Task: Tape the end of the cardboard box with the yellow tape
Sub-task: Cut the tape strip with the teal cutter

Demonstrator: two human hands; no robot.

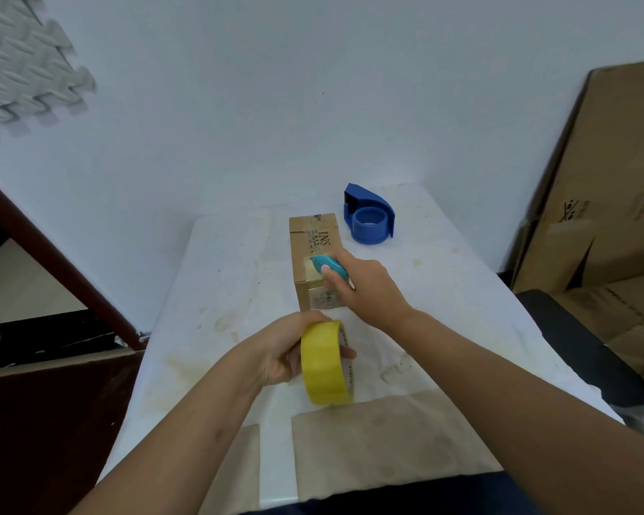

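Note:
A small brown cardboard box point(313, 250) lies lengthwise on the white table point(231, 276), its near end facing me. My left hand point(287, 351) grips the yellow tape roll point(324, 362) upright, just in front of the box's near end. My right hand point(365, 288) holds a small teal cutter point(328, 267) against the box's top near the front edge, where a strip of tape covers the seam and runs down the near face. Whether tape still links roll and box is unclear.
A blue tape dispenser point(370, 219) sits behind the box to the right. Flattened cardboard point(603, 187) leans against the wall at right. Brown paper pieces point(380, 444) lie at the table's near edge. A dark red door point(53, 403) stands left.

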